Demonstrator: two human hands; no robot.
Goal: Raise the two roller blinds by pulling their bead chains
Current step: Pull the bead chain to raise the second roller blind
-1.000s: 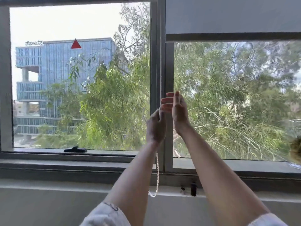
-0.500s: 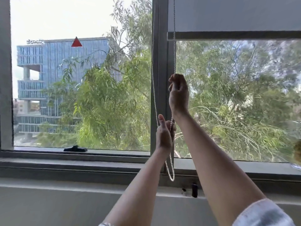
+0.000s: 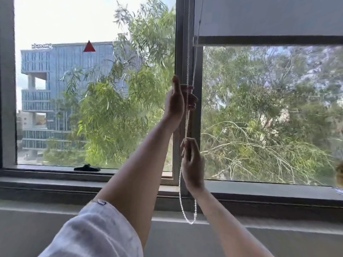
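Observation:
A white bead chain (image 3: 187, 119) hangs in front of the central window frame (image 3: 178, 43), its loop ending low at the sill. My left hand (image 3: 175, 101) is the upper one, thumb up, fingers curled around the chain. My right hand (image 3: 192, 164) is lower and grips the same chain in a fist. The grey roller blind (image 3: 269, 15) covers only the top of the right pane, and its dark bottom bar (image 3: 269, 40) sits high. No blind shows over the left pane.
A grey sill (image 3: 55, 184) runs under both panes, with a black window handle (image 3: 87, 167) on the left pane's lower frame. A pale wall lies below the sill. A blurred object (image 3: 339, 175) sits at the right edge.
The hands have swapped heights: my right hand came down with the chain and my left hand rose above it and took hold. The chain loop hangs lower.

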